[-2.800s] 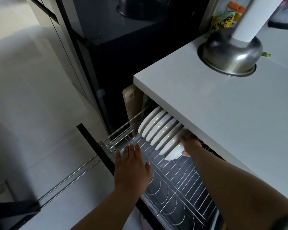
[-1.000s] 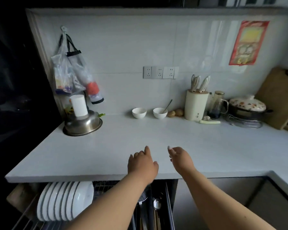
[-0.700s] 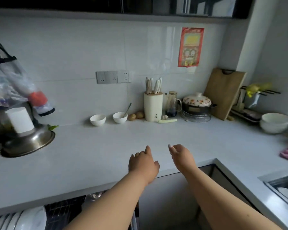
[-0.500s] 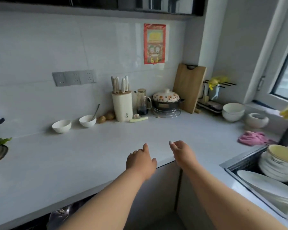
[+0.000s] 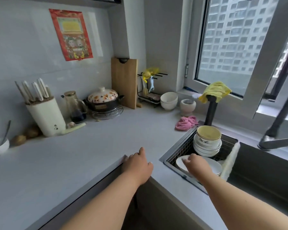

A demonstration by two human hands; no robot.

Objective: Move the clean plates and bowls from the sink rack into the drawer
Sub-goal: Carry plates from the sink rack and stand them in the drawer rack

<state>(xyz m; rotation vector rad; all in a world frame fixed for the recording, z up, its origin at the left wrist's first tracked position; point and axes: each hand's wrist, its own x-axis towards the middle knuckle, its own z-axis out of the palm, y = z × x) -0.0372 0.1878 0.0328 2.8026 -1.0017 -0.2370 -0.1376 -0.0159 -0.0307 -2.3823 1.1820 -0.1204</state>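
Note:
A wire rack sits in the sink's left end. A stack of white bowls, the top one yellowish inside, stands at its back. White plates lie flat at the front. My right hand hovers over the top plate with fingers loosely curled, holding nothing. My left hand hangs over the counter's front edge, fingers relaxed and empty. The drawer is out of view.
White counter runs left. Along the wall stand a knife block, a glass jug, a lidded pot, a cutting board, two white bowls and a mortar. A pink cloth and dark faucet flank the sink.
My view has swung right from the open drawer to the sink. My right hand has moved from the counter edge to above the plates in the rack.

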